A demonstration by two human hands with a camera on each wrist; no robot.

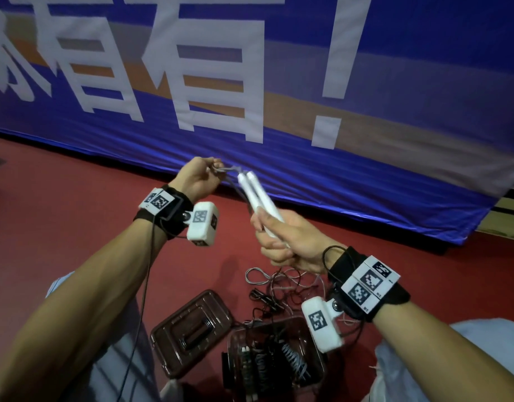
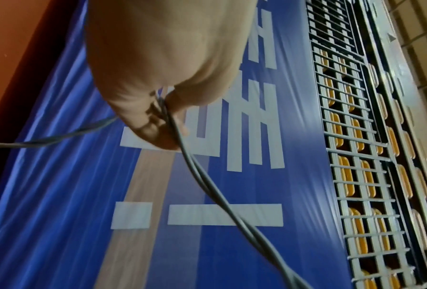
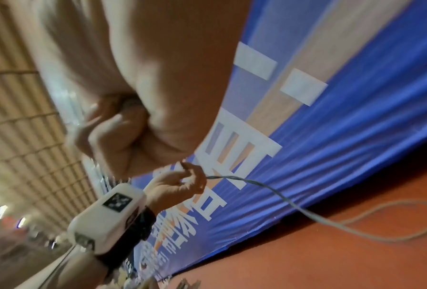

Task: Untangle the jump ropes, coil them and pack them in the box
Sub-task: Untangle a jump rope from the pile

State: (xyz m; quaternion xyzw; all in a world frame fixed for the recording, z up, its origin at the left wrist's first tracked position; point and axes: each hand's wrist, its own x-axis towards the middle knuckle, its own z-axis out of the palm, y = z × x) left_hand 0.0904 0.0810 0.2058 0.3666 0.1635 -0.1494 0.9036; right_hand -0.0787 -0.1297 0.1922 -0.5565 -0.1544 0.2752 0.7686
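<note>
My right hand [image 1: 281, 236] grips two white jump-rope handles [image 1: 257, 195] side by side, tips pointing up and away. My left hand [image 1: 202, 177] pinches the grey cord [image 1: 228, 169] just past the handle tips. In the left wrist view the cord [image 2: 207, 181] runs doubled and twisted out of my left hand [image 2: 163, 117]. The right wrist view shows my left hand [image 3: 182, 181] with the cord [image 3: 281, 199] trailing to the floor. Below, a clear box [image 1: 318, 372] holds coiled ropes. A tangle of loose ropes [image 1: 281, 288] lies on the red floor behind it.
The box's brown lid [image 1: 189, 332] lies on the floor left of the box. A big blue banner [image 1: 308, 158] hangs in front, its hem meeting the red floor [image 1: 61, 181]. My knees frame the box at the bottom.
</note>
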